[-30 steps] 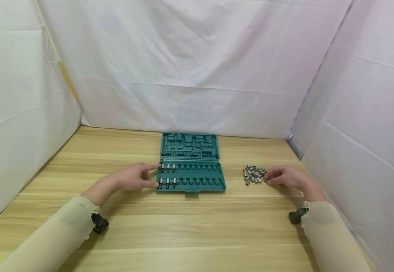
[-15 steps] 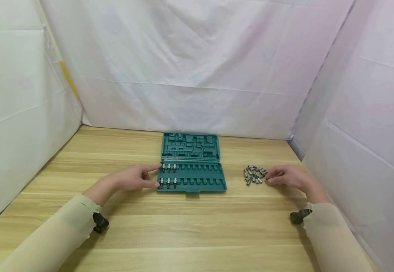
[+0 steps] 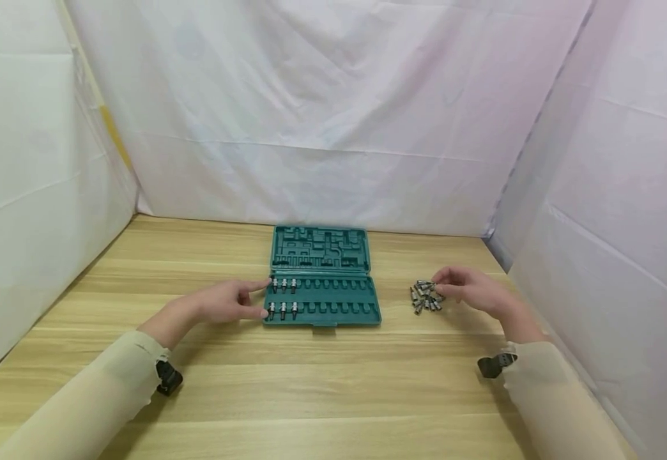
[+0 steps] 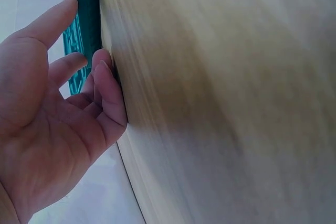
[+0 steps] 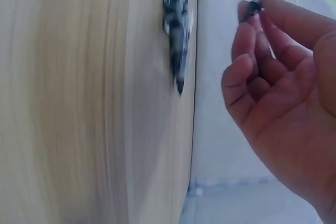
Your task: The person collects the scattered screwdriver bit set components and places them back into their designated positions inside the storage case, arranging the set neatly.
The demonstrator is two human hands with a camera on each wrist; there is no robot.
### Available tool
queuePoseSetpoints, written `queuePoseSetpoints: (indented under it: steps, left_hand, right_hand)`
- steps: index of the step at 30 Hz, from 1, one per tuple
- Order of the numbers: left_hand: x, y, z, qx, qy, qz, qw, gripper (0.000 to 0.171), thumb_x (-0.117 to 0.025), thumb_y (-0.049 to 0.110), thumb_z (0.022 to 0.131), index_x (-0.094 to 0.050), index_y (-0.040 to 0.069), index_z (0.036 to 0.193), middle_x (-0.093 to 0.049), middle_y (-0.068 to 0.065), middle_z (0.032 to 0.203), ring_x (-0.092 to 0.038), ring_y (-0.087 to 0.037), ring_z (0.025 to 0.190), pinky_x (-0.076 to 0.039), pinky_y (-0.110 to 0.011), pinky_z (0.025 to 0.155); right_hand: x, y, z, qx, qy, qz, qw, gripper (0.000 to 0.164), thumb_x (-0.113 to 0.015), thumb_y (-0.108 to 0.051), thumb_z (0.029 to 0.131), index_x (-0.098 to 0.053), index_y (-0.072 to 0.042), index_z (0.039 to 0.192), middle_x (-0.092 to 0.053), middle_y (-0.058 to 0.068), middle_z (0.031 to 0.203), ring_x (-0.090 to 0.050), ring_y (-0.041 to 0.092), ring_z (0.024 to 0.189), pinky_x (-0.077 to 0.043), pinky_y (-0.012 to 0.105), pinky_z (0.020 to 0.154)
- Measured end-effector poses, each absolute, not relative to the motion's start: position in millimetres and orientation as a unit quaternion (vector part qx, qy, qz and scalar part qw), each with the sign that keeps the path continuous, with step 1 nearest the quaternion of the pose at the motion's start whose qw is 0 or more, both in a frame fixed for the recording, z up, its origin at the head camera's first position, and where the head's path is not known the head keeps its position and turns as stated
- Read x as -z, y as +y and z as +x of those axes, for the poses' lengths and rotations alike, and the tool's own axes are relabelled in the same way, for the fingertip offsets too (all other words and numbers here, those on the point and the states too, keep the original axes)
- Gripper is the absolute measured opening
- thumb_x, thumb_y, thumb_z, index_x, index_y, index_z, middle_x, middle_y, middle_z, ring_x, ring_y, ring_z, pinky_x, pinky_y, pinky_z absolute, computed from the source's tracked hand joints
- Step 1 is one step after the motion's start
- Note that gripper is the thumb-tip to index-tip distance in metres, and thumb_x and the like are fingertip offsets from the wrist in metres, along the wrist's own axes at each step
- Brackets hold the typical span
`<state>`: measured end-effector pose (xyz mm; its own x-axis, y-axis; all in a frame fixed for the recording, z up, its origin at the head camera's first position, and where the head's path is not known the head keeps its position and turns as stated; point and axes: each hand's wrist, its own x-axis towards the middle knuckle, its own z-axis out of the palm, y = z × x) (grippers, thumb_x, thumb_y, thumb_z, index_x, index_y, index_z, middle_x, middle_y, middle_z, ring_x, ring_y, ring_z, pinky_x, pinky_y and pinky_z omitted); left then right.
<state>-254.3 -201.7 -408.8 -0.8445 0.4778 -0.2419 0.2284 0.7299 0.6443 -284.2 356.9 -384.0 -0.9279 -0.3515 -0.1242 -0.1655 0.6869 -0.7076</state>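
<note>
A green plastic case (image 3: 333,296) lies unfolded on the table. Bit sockets (image 3: 284,285) fill the three leftmost slots in each of its two rows. My left hand (image 3: 224,301) touches the case's left edge with extended thumb and index finger; the left wrist view shows its other fingers loosely bent by the tabletop. Raised off the table, my right hand (image 3: 468,291) pinches a small bit socket (image 5: 253,9) between thumb and fingertips. Just left of and below that hand is a pile of loose bit sockets (image 3: 424,299).
The wooden table (image 3: 322,383) reaches white cloth walls (image 3: 310,128) at the back and both sides. The case's moulded lid (image 3: 322,246) lies back toward the rear wall. Black wrist cameras (image 3: 497,364) sit on both forearms.
My right hand has picked up a bit socket from the pile's right side and moved up and left over the pile. The left hand stays at the case edge.
</note>
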Motion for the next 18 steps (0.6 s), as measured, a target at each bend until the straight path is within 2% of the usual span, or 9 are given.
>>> queuePoseSetpoints:
  steps: [6, 12, 18]
  left_hand:
    - [412.3, -201.6, -254.9, -0.309, 0.909, 0.192, 0.201, 0.086, -0.078, 0.047, 0.102, -0.036, 0.023, 0.173, -0.062, -0.006, 0.09, -0.052, -0.019, 0.077, -0.045, -0.032, 0.067]
    - [410.4, -202.3, -255.0, -0.313, 0.908, 0.194, 0.202, 0.085, -0.078, 0.044, 0.103, -0.036, 0.021, 0.173, -0.059, -0.006, 0.087, -0.05, -0.019, 0.075, -0.043, -0.032, 0.066]
    - [407.5, -201.6, -254.4, -0.314, 0.907, 0.194, 0.202, 0.085, -0.078, 0.045, 0.103, -0.036, 0.021, 0.173, -0.06, -0.006, 0.087, -0.049, -0.019, 0.075, -0.043, -0.032, 0.066]
  right_hand:
    - [384.3, 336.0, -289.6, 0.409, 0.894, -0.155, 0.098, 0.044, -0.065, -0.029, 0.113, -0.059, -0.006, 0.15, -0.066, 0.025, 0.129, -0.065, 0.036, 0.112, -0.057, 0.043, 0.091]
    - [381.8, 310.9, -295.4, 0.439, 0.881, -0.156, 0.085, 0.04, -0.064, -0.029, 0.114, -0.062, -0.008, 0.148, -0.065, 0.033, 0.136, -0.07, 0.041, 0.115, -0.062, 0.049, 0.092]
    - [379.6, 284.4, -300.9, 0.467, 0.868, -0.139, 0.097, 0.042, -0.066, -0.034, 0.112, -0.063, -0.01, 0.147, -0.065, 0.03, 0.142, -0.076, 0.032, 0.111, -0.061, 0.058, 0.098]
